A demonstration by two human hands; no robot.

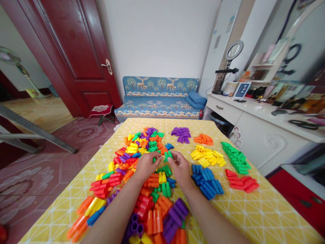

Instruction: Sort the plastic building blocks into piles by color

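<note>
A green plastic tube block [167, 156] is pinched between the thumb and fingers of my right hand [180, 167], over the mixed pile. Close to its left side, my left hand [148, 165] has thumb and fingertips drawn together; whether anything is between them I cannot make out. Below and left of both hands spreads a mixed pile of tube blocks in red [144, 206], orange [154, 222], purple [175, 217], yellow and green. Right of my right hand lie single-colour groups: blue blocks [207, 181], yellow blocks [208, 156], purple blocks [181, 134], orange blocks [203, 139], green blocks [235, 157] and red blocks [241, 181].
The blocks lie on a table with a yellow patterned cloth [269, 210]. Beyond its far edge stands a blue sofa [157, 103]. A white dresser [274, 135] with bottles and a ring light [234, 51] is at the right. A red door [83, 44] and small stool [101, 109] are at the left.
</note>
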